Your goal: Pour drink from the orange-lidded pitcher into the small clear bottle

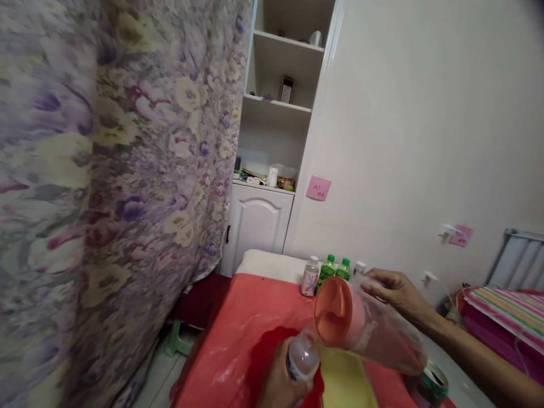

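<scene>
Head view: tipped a clear pitcher (385, 334) with a salmon lid (335, 310) low and near, right hand (393, 289) clasped around its far end. Spout met the mouth of a small clear bottle (302, 358), clenched upright in the left hand (280, 382) over the red-covered table (238, 340). Looked like thin plastic, light, slick, likely to flex; best gripped around the body. Stood farther off: four small bottles (327, 272) by the wall.
</scene>
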`<state>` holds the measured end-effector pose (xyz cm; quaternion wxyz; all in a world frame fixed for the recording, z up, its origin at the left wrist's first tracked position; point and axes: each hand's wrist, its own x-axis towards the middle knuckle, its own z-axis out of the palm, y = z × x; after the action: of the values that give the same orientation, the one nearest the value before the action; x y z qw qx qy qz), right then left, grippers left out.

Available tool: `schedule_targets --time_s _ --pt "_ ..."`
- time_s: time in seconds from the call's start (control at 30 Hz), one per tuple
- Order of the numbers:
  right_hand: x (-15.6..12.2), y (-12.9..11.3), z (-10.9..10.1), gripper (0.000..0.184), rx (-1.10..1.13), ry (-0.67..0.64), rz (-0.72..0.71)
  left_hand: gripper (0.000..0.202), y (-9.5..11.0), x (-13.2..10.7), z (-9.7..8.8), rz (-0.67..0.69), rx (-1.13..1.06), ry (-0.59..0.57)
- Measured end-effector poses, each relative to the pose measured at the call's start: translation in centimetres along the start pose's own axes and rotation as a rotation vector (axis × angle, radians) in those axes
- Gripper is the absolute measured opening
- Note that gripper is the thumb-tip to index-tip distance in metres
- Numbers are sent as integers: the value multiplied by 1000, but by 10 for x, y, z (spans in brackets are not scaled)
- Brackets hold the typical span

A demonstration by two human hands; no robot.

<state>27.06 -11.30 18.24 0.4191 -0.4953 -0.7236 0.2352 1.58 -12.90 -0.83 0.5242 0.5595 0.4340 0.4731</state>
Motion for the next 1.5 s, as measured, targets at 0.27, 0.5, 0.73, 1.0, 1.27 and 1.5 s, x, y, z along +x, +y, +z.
schedule_targets --time_s 0.27,0.5,0.73,1.0,1.27,1.5 --pt "5 1 -2 39 -77 -64 -35 64 3 -1 0 -21 16 8" --pt "5 -10 -1 36 -62 -102 -28 66 1 1 1 -8 17 10" --pt "6 -11 -2 37 -60 -131 -20 66 -3 0 0 -21 24 3" --pt "5 -25 -3 41 -71 -119 -5 59 4 -2 0 -4 19 8" --pt "8 -24 -9 39 -97 -125 -24 58 8 -2 0 -2 45 32" --pt "9 -27 -12 38 -143 -112 -57 59 3 -1 1 -1 32 34"
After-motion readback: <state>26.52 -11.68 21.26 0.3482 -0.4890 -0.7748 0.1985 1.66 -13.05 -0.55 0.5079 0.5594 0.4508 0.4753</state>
